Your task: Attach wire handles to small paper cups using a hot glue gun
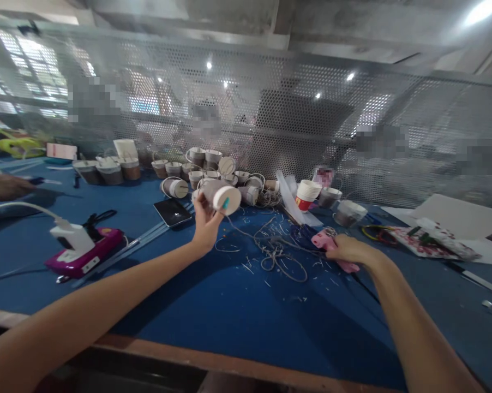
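Blue table (pixel 229 311) before perforated screen (pixel 307 112).

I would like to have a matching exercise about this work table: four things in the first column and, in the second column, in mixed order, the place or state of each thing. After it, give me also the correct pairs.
Column one
1. wrapped cup
2. pink tool
3. black phone
4. purple power strip

Column two
A. lying flat on the blue table, with its dark screen up
B. held in the right hand
C. with a white plug on it
D. held in the left hand

Right pairs: 1-D, 2-B, 3-A, 4-C
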A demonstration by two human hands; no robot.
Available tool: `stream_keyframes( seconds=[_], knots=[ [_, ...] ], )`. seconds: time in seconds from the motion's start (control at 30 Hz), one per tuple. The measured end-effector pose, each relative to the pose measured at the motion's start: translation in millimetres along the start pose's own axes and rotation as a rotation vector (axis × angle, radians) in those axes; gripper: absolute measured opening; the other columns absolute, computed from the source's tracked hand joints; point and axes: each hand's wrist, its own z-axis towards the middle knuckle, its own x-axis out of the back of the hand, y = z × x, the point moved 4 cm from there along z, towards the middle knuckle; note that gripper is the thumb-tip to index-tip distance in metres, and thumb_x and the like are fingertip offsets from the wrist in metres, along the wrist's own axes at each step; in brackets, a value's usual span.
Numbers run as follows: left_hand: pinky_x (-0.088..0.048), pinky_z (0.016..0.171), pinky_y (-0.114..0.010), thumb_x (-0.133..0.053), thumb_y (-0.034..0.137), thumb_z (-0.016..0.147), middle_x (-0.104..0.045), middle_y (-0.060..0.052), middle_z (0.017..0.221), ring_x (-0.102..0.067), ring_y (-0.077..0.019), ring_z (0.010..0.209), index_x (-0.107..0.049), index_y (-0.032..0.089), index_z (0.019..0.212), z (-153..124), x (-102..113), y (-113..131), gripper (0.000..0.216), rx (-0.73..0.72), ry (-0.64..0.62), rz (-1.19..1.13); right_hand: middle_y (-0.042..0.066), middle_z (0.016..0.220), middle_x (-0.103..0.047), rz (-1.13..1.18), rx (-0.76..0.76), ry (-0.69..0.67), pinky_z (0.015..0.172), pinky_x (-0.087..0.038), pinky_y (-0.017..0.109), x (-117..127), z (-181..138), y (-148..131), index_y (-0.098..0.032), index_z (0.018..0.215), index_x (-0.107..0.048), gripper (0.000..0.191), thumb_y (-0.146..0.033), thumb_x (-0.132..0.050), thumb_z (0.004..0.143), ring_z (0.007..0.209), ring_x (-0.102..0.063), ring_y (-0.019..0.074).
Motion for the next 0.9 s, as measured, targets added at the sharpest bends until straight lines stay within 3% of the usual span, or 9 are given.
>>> stream_keyframes(
  seconds=[0.1, 0.27, 0.37, 0.47, 0.57, 0.7, 0.9],
  knots=[
    [-0.044, 0.103, -0.045, -0.064, 0.047, 0.076, -0.041, -0.013, 0.134, -0.046, -0.0267, 0.127, -0.026, 0.027, 0.129, -11, -6, -1, 0.068, -0.029, -0.145, 0.111, 0.015, 0.084, -0.068, -0.172, -0.053, -0.104, 0.068, -0.049, 0.035, -10, 0, -10, -0.014, 0.077, -0.067, 0.019, -0.022, -0.066, 0.060, 0.089, -0.064, 0.0343],
    [-0.045, 0.100, -0.047, -0.072, 0.032, 0.068, -0.040, -0.013, 0.130, -0.043, -0.0291, 0.124, -0.032, 0.022, 0.131, -17, -9, 9, 0.076, -0.123, -0.213, 0.335, 0.021, 0.090, -0.067, -0.022, -0.006, 0.158, 0.071, -0.047, 0.037, 9, -12, -26, -0.008, 0.092, -0.066, 0.030, -0.028, -0.052, 0.074, 0.099, -0.060, 0.0367],
    [-0.046, 0.099, -0.047, -0.073, 0.024, 0.064, -0.041, -0.011, 0.126, -0.043, -0.0278, 0.122, -0.036, 0.023, 0.130, -17, -11, 16, 0.075, -0.152, -0.252, 0.425, 0.016, 0.070, -0.066, 0.324, -0.031, 0.292, 0.064, -0.048, 0.035, 24, -26, -39, -0.009, 0.091, -0.066, 0.033, -0.032, -0.049, 0.074, 0.076, -0.065, 0.0308],
    [-0.045, 0.099, -0.048, -0.073, 0.018, 0.062, -0.042, -0.009, 0.122, -0.044, -0.0264, 0.119, -0.038, 0.024, 0.129, -18, -13, 21, 0.075, -0.166, -0.287, 0.462, 0.004, 0.039, -0.052, 0.869, 0.035, 0.122, 0.042, -0.042, 0.032, 17, -39, -60, -0.014, 0.073, -0.065, 0.031, -0.040, -0.050, 0.067, 0.038, -0.051, 0.0203],
    [-0.044, 0.100, -0.049, -0.072, 0.015, 0.061, -0.042, -0.008, 0.122, -0.045, -0.0261, 0.118, -0.040, 0.025, 0.128, -19, -14, 23, 0.075, -0.162, -0.318, 0.488, 0.000, 0.034, -0.048, 1.263, 0.166, -0.070, 0.031, -0.033, 0.027, 1, -52, -83, -0.015, 0.063, -0.063, 0.027, -0.039, -0.053, 0.057, 0.028, -0.042, 0.0143],
    [-0.041, 0.102, -0.050, -0.073, 0.015, 0.059, -0.044, -0.007, 0.124, -0.043, -0.0273, 0.120, -0.041, 0.027, 0.128, -21, -15, 25, 0.077, -0.192, -0.360, 0.543, -0.001, 0.036, -0.049, 1.366, 0.259, -0.192, 0.032, -0.035, 0.023, -20, -65, -99, -0.016, 0.056, -0.062, 0.019, -0.034, -0.060, 0.055, 0.031, -0.043, 0.0107],
    [-0.037, 0.103, -0.053, -0.074, 0.017, 0.057, -0.046, -0.007, 0.121, -0.043, -0.0292, 0.117, -0.043, 0.027, 0.127, -22, -16, 29, 0.077, -0.224, -0.362, 0.610, -0.006, 0.037, -0.042, 1.291, 0.335, -0.251, 0.032, -0.024, 0.020, -28, -73, -109, -0.016, 0.056, -0.059, 0.014, -0.029, -0.063, 0.060, 0.032, -0.033, 0.0063]
  ],
)
